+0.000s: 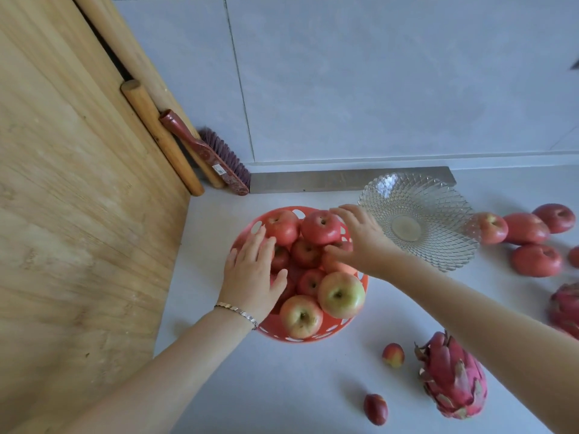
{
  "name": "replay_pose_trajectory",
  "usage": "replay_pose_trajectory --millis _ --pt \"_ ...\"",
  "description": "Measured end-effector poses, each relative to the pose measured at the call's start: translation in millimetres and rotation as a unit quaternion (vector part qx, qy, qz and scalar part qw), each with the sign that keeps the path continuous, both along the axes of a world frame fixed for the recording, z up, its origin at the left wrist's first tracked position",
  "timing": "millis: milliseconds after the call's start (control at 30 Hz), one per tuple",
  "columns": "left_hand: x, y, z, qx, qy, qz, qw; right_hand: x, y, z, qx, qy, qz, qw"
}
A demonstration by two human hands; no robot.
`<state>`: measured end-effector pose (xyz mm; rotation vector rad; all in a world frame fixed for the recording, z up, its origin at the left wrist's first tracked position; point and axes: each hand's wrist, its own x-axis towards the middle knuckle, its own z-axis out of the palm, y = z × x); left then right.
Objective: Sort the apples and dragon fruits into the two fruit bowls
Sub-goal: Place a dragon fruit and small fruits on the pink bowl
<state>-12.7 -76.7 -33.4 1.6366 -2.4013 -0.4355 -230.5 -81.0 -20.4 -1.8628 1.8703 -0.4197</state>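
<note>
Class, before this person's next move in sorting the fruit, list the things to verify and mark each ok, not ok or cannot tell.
1. Red bowl holds only apples: ok, as far as visible.
2. Room left in red bowl: not ok, apples piled above the rim.
3. Glass bowl empty and ready for dragon fruits: ok.
4. Dragon fruit sorted: not ok, on the counter.
5. Loose apples right of glass bowl sorted: not ok.
6. Right hand grip on an apple: cannot tell; left hand lies flat on the pile.
</note>
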Motion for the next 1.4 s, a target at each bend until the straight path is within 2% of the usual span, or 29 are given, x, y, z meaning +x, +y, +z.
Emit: replay_pose_trajectory --millis 67,133,200,300,367,433,500,567,800,900,1000,1067,1133,1200,1267,1333,1400 --pt "-9 12 6 -0.042 0.045 -0.052 0.997 -21 31 8 -0.012 0.011 -0.084 0.996" --pt "-17 26 13 -0.045 0.086 -0.084 0.992 -45 65 9 0.023 0.031 -0.174 0.984" --pt "-25 37 15 -0.019 0.114 -0.105 0.988 -68 97 -1 0.119 0.078 -0.254 0.957" --pt "-34 48 12 0.008 0.105 -0.132 0.986 -92 135 -25 0.297 0.159 -0.326 0.883" --pt "-40 52 11 0.012 0.1 -0.149 0.984 -98 154 -41 0.346 0.141 -0.354 0.857" --pt "-42 55 12 0.015 0.098 -0.159 0.982 -98 165 -55 0.356 0.058 -0.365 0.858" --pt "-43 57 13 0.014 0.096 -0.162 0.982 -93 172 -67 0.338 -0.027 -0.356 0.871" --pt "-39 57 13 0.014 0.089 -0.158 0.983 -85 175 -72 0.303 -0.047 -0.365 0.879" --pt "-23 54 15 0.021 0.096 -0.113 0.989 -87 176 -55 0.246 -0.092 -0.415 0.871" --pt "-16 49 14 0.01 0.127 -0.089 0.988 -82 161 -20 0.153 -0.071 -0.383 0.908" --pt "-9 38 10 -0.03 0.137 -0.032 0.99 -61 134 33 0.025 -0.093 -0.311 0.945" --pt "-1 30 6 -0.039 0.133 0.022 0.99 -39 113 62 -0.054 -0.123 -0.258 0.957" --pt "7 23 2 0.01 0.142 0.087 0.986 -16 91 79 -0.104 -0.178 -0.22 0.953" --pt "12 20 -5 0.105 0.146 0.126 0.976 7 68 82 -0.123 -0.249 -0.207 0.938" --pt "18 19 -11 0.151 0.121 0.116 0.974 31 44 73 -0.116 -0.285 -0.198 0.931" --pt "23 20 -13 0.152 0.071 0.092 0.982 54 22 57 -0.086 -0.265 -0.169 0.945" --pt "25 22 -13 0.136 0.024 0.074 0.988 70 6 38 -0.051 -0.192 -0.13 0.972"
